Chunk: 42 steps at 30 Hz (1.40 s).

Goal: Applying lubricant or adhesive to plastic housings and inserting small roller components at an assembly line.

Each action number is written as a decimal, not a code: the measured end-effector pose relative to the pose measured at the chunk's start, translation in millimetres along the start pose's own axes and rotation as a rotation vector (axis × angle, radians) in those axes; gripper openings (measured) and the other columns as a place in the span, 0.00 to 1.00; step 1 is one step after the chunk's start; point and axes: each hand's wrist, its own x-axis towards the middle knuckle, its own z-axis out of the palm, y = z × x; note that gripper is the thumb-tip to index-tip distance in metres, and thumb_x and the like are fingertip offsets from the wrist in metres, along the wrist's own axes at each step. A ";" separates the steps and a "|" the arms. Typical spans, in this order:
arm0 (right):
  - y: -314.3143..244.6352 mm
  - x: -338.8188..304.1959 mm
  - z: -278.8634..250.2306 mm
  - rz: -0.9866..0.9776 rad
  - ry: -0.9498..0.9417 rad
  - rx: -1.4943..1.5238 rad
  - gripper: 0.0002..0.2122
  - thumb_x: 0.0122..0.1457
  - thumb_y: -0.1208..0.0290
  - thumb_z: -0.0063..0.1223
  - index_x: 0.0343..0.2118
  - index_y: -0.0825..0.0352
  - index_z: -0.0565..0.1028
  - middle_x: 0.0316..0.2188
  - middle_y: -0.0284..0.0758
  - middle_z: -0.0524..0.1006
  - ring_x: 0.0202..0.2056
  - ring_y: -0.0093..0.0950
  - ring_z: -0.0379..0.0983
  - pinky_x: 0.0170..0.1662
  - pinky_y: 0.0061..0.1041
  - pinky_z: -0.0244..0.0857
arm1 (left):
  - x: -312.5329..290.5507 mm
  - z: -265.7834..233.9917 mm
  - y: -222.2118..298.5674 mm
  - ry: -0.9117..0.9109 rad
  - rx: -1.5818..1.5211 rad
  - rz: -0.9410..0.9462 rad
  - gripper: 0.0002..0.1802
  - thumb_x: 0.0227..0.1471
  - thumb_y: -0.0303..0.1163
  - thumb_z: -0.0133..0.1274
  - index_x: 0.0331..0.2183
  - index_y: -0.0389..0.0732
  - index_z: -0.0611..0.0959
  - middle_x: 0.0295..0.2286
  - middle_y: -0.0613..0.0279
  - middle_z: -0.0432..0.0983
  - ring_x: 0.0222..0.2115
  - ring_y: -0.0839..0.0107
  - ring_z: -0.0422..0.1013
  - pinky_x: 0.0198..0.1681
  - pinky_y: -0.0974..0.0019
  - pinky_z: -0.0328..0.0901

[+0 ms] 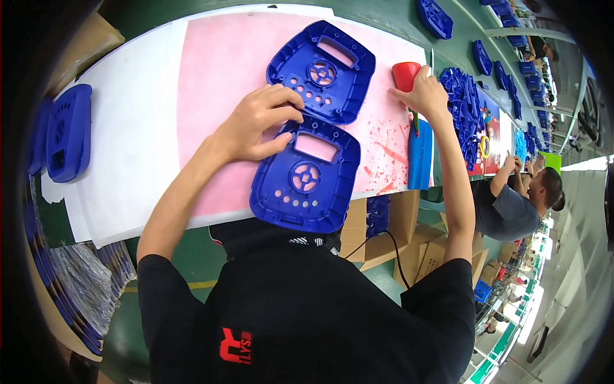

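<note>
Two blue plastic housings lie with their ribbed insides up. The farther housing (348,77) touches the top edge of the nearer housing (268,189), which reaches over the table's near edge. My left hand (252,125) is closed at the nearer one's upper left corner, with the thumb on its inner side and bent fingers where the two meet. Off to the right, my right hand (427,96) grips a red cup (405,75) by its near side; the palm side is hidden. Just below that hand, a thin green-and-red tool (416,123) partly shows.
Pink sheeting (220,77) with red specks covers the white table. A blue tray (419,157) and a heap of blue parts (462,105) are at right. More housings (69,134) stand at left. Cardboard boxes (400,224) sit under the table. A co-worker (511,205) works at far right.
</note>
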 end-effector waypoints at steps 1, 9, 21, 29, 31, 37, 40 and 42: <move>9.7 4.5 8.7 -0.012 -0.051 0.111 0.44 0.42 0.41 0.62 0.50 0.78 0.63 0.36 0.51 0.78 0.37 0.42 0.78 0.39 0.36 0.72 | 1.3 3.3 2.1 0.030 0.029 0.039 0.16 0.32 0.27 0.53 0.31 0.35 0.80 0.38 0.52 0.75 0.36 0.55 0.71 0.38 0.57 0.66; 75.6 24.2 22.4 0.036 -0.364 0.791 0.33 0.42 0.46 0.65 0.42 0.74 0.75 0.32 0.43 0.79 0.34 0.32 0.79 0.35 0.25 0.70 | 2.8 13.6 9.3 -0.021 0.077 0.061 0.18 0.30 0.26 0.53 0.31 0.35 0.78 0.34 0.55 0.73 0.27 0.58 0.71 0.30 0.60 0.67; -8.8 -161.0 -6.7 -0.214 0.289 2.598 0.41 0.45 0.61 0.70 0.61 0.64 0.58 0.61 0.40 0.62 0.63 0.42 0.56 0.67 0.50 0.41 | -0.1 19.6 7.0 -0.062 0.007 -0.042 0.31 0.30 0.30 0.51 0.43 0.32 0.76 0.38 0.45 0.75 0.39 0.51 0.72 0.42 0.56 0.68; -97.4 -197.7 10.7 0.031 0.205 2.363 0.37 0.51 0.60 0.65 0.60 0.66 0.57 0.61 0.40 0.60 0.63 0.45 0.53 0.66 0.49 0.46 | 1.4 19.5 10.9 -0.053 0.047 -0.055 0.37 0.25 0.29 0.48 0.47 0.33 0.74 0.38 0.48 0.75 0.40 0.51 0.70 0.51 0.54 0.59; -102.8 -197.2 11.1 0.073 0.243 2.371 0.37 0.51 0.59 0.65 0.60 0.67 0.57 0.60 0.41 0.61 0.63 0.45 0.54 0.66 0.49 0.47 | 0.9 17.2 11.5 -0.090 0.056 -0.033 0.36 0.27 0.26 0.51 0.47 0.32 0.73 0.39 0.49 0.75 0.42 0.55 0.69 0.51 0.58 0.59; -101.1 -198.0 17.1 0.082 0.236 2.355 0.37 0.52 0.60 0.64 0.60 0.71 0.57 0.58 0.44 0.62 0.62 0.45 0.56 0.66 0.49 0.48 | -1.2 19.3 8.4 -0.066 0.104 0.025 0.36 0.27 0.26 0.51 0.47 0.32 0.74 0.37 0.49 0.76 0.40 0.57 0.70 0.50 0.59 0.60; -101.5 -197.1 17.7 0.076 0.220 2.386 0.36 0.52 0.61 0.64 0.59 0.71 0.58 0.58 0.44 0.63 0.62 0.45 0.56 0.65 0.50 0.48 | -0.2 17.7 9.9 -0.099 0.087 -0.015 0.36 0.27 0.26 0.51 0.47 0.31 0.74 0.37 0.48 0.76 0.39 0.57 0.70 0.50 0.59 0.60; -104.4 -195.2 14.4 0.099 0.262 2.367 0.36 0.52 0.62 0.65 0.59 0.71 0.58 0.58 0.47 0.63 0.62 0.46 0.57 0.65 0.51 0.48 | 0.3 18.5 8.5 -0.090 0.087 -0.003 0.36 0.27 0.26 0.51 0.46 0.31 0.74 0.38 0.48 0.76 0.40 0.56 0.70 0.50 0.59 0.60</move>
